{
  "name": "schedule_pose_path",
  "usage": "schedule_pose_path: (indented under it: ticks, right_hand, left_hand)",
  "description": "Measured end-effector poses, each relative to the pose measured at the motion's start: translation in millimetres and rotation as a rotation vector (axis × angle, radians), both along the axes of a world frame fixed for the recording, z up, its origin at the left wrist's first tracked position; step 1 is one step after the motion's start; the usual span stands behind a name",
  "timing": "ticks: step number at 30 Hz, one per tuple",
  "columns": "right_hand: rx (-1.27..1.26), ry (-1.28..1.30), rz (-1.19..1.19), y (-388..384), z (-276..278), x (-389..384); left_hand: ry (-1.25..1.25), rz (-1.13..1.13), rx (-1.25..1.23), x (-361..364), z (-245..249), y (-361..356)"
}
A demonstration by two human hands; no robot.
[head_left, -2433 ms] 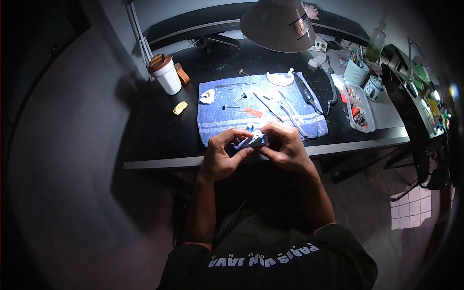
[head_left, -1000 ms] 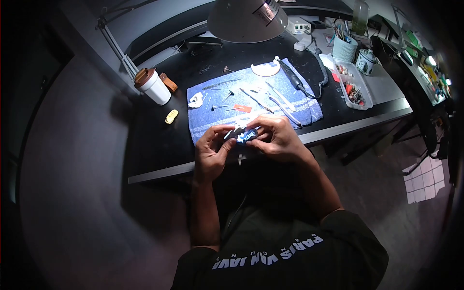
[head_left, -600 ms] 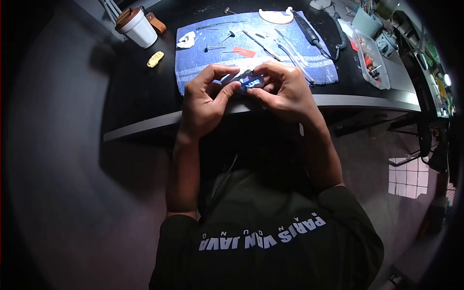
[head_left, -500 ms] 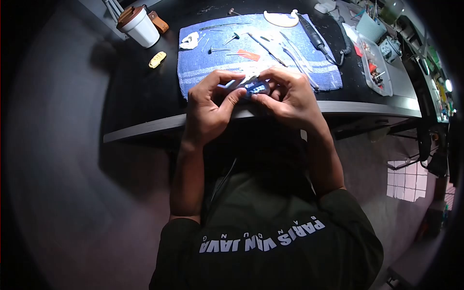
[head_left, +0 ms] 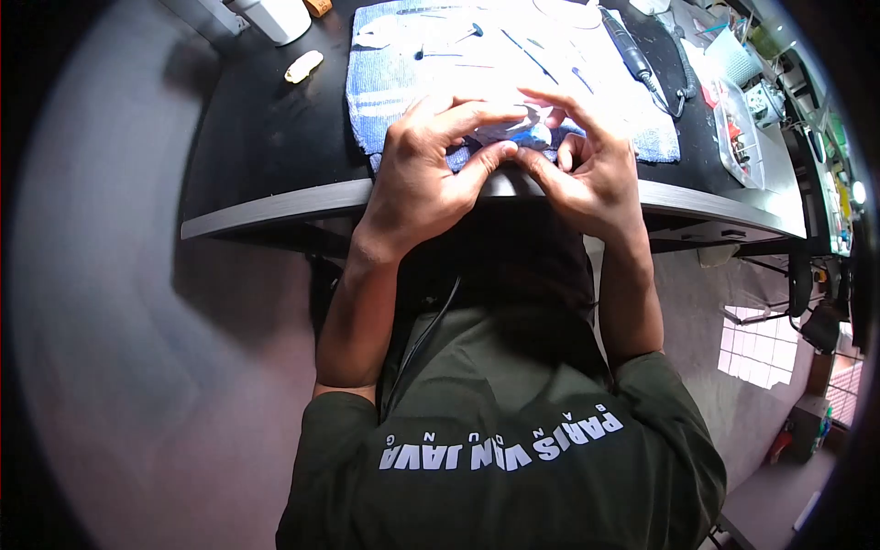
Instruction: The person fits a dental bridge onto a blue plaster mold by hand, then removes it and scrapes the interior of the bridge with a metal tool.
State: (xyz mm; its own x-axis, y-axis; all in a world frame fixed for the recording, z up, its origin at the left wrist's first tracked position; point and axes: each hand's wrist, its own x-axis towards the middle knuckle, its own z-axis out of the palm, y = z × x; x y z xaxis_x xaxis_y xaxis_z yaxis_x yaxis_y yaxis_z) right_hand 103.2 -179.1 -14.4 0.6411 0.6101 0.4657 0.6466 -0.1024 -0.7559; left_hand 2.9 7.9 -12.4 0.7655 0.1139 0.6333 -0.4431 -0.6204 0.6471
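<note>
Between my two hands, just above the near table edge, is a small white and blue piece (head_left: 532, 136). Glare washes out its shape, so I cannot make out its kind. My left hand (head_left: 433, 174) pinches it from the left, thumb in front and fingers behind. On the other side, my right hand (head_left: 594, 170) grips it the same way, with the thumb tips almost meeting. Beneath and beyond lies a blue towel (head_left: 365, 124) carrying slim tools, among them a dark thin rod (head_left: 529, 57) and a small dark-headed pin (head_left: 440, 55).
A corded rotary handpiece (head_left: 627, 46) rests at the towel's right side. Farther right are a clear plastic box (head_left: 753, 163) of small parts and a pale basket (head_left: 733, 57). A yellowish lump (head_left: 304, 66) and a white cup (head_left: 280, 22) stand on the black table (head_left: 266, 128) at left.
The view has shifted, so the tabletop sits higher in it. Both hands have turned the piece, showing more white, and the thumbs have come closer together. The towel looks brighter.
</note>
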Motion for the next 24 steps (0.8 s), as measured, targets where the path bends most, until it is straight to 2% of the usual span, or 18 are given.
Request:
schedule_pose_path:
  ticks: [2,3,5,7,8,10,12,14,15,18,19,22,24]
  right_hand:
    - [-0.024,-0.093,-0.077,-1.6,-0.3,-0.6]
    - [0.101,-0.2,-0.086,3.9,0.7,-3.1]
    - [0.294,-0.464,-0.273,7.2,-6.5,-13.6]
    - [0.4,-0.623,-0.253,1.4,-16.0,-34.0]
    - [0.408,-0.644,-0.141,-4.8,-22.7,-50.8]
    - [0.268,-0.373,0.269,-5.6,-44.4,-74.4]
    - [-0.136,-0.173,0.404,3.8,-78.7,-84.3]
    - [-0.287,0.045,0.51,19.1,-122.3,-80.7]
    - [-0.455,0.064,0.564,29.0,-122.3,-75.7]
    - [-0.422,0.227,0.834,44.3,-145.3,-62.4]
    - [-0.526,0.252,0.893,48.5,-129.4,-61.7]
    - [-0.684,0.135,1.014,70.3,-127.8,-63.3]
    - [-0.651,0.094,0.847,82.4,-124.6,-76.4]
  left_hand:
    - [0.025,-0.009,-0.023,0.3,2.1,-1.2]
    - [0.04,-0.013,-0.035,-0.5,2.4,-2.1]
    - [0.061,-0.013,-0.035,-2.4,2.1,-3.0]
    - [0.062,0.001,-0.007,-2.2,0.9,-1.4]
    - [0.052,0.012,0.008,-2.0,1.4,-0.3]
    - [0.041,0.024,0.038,-2.3,1.1,-0.7]
    - [0.024,0.022,0.03,-1.7,-0.9,-1.6]
    - [0.034,0.014,0.006,-2.8,0.0,-2.7]
    - [0.025,0.016,0.011,-2.8,-0.2,-2.9]
    - [0.051,0.024,-0.006,-3.4,0.5,-4.2]
    - [0.054,0.024,-0.006,-4.1,2.4,-5.1]
    - [0.064,0.021,0.004,-6.1,8.2,-6.7]
    - [0.066,0.022,0.006,-5.5,8.4,-7.7]
